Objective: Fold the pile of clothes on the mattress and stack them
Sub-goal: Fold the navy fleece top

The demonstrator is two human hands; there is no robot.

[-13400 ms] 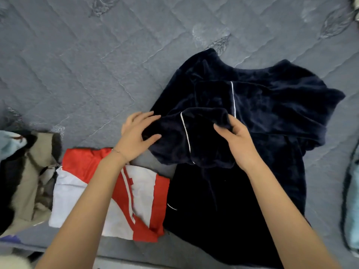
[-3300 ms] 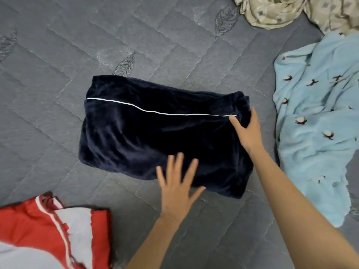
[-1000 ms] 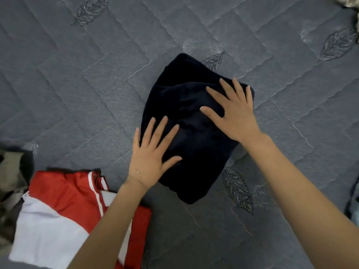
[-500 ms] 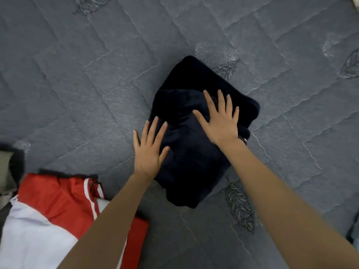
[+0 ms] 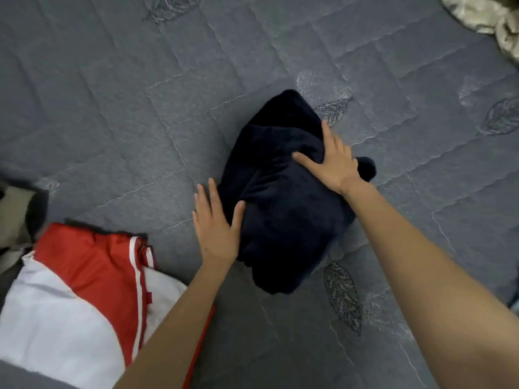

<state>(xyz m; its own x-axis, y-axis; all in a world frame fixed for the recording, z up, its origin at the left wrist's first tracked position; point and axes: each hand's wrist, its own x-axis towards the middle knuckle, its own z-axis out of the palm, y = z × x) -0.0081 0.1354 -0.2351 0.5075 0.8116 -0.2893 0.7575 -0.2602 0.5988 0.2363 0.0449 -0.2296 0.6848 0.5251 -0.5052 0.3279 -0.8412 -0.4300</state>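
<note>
A folded dark navy fleece garment (image 5: pixel 283 220) lies as a thick bundle in the middle of the grey quilted mattress (image 5: pixel 112 108). My left hand (image 5: pixel 216 226) is at the bundle's left edge. Its fingers lie straight on the mattress beside the fabric and its thumb rests on top. My right hand (image 5: pixel 332 162) sits on the bundle's upper right part, thumb spread out to the left, fingers curling over the far edge, and the fabric creases under it. A folded red and white garment (image 5: pixel 84 290) lies at the lower left.
Beige and black clothing (image 5: pixel 16 217) lies at the far left edge, next to the red and white garment. A beige patterned cloth (image 5: pixel 488 15) is bunched in the top right corner. A sliver of light blue fabric (image 5: pixel 516 308) shows at the right edge.
My left hand has slid off the top of the navy bundle to its left edge. My right hand has shifted right and its fingers now curl into the fabric.
</note>
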